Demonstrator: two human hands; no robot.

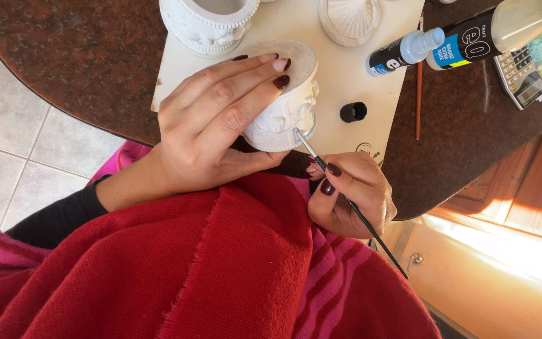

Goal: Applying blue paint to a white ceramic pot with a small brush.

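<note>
Pot (283, 116), white plaster, tipped on side at near edge of board (340, 75), base up under left hand (211, 122), fingers spread and clasping. Second pot (208, 22) upright behind, inside not visible. Brush (346, 201) pinched in right hand (349, 194), tip touching pot's relief. Black cap (353, 112) loose on board. Two paint bottles (459, 41) lying at right, small one capless.

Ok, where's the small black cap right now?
In the head view the black cap lies on the pale board, just right of the white pot under the left hand, below the small bottle.
</note>
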